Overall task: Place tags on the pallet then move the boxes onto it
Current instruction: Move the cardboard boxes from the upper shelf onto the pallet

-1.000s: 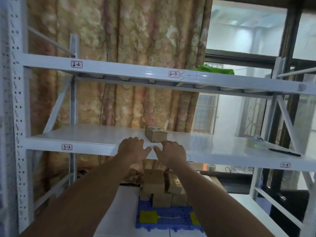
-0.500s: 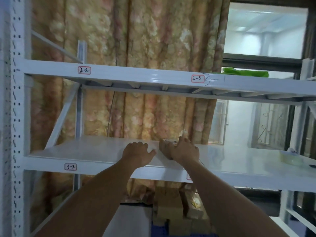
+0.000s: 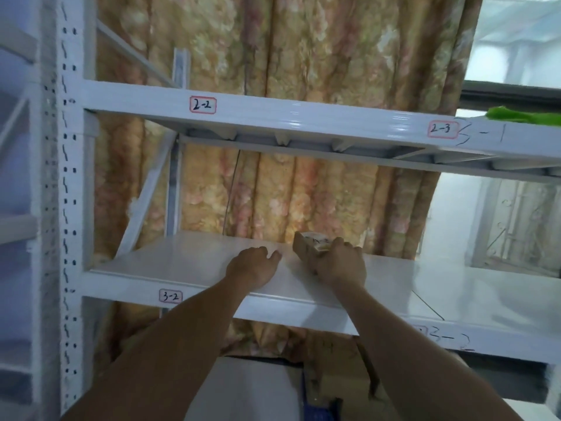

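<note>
Single head-worn view, facing forward, slightly upward, close to white shelf rack (image 3: 194,268), arm's reach

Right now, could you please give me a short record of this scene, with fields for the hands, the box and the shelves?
left hand: rests on the shelf, holds nothing
right hand: grips the box
box: small, cardboard, tilted, towards the back of the shelf
shelf: white, label 3-2 on its front edge
upper shelf: labels 2-2 and 2-3, a green item at its right
pallet: only a blue bit shows below, blurred
behind: a patterned curtain
</note>
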The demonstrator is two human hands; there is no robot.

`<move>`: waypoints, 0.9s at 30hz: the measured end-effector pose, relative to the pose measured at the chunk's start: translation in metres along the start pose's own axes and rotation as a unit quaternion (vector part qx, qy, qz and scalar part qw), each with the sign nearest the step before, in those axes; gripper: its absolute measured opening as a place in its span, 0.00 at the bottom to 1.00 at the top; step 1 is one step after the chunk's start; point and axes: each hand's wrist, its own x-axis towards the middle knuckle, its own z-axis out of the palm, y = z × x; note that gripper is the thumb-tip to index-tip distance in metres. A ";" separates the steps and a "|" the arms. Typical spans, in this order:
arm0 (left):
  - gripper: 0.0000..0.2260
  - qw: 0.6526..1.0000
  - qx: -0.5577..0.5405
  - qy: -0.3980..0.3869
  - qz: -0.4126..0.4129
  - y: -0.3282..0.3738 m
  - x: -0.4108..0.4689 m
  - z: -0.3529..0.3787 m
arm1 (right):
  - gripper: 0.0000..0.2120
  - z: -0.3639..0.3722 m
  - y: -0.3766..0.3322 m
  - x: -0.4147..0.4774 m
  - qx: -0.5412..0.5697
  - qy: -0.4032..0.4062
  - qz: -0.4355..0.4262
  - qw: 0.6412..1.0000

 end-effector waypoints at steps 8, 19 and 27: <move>0.32 0.895 -0.443 -0.004 -0.057 -0.059 -0.012 -0.055 | 0.36 0.029 -0.124 -0.051 0.082 0.076 -0.122 0.986; 0.10 0.815 -0.575 -0.072 -0.013 -0.104 -0.051 -0.095 | 0.18 0.011 -0.171 -0.114 0.335 0.019 0.026 0.942; 0.08 0.846 -0.521 -0.092 0.064 -0.029 -0.109 -0.053 | 0.15 -0.062 -0.088 -0.161 0.267 0.074 0.057 0.959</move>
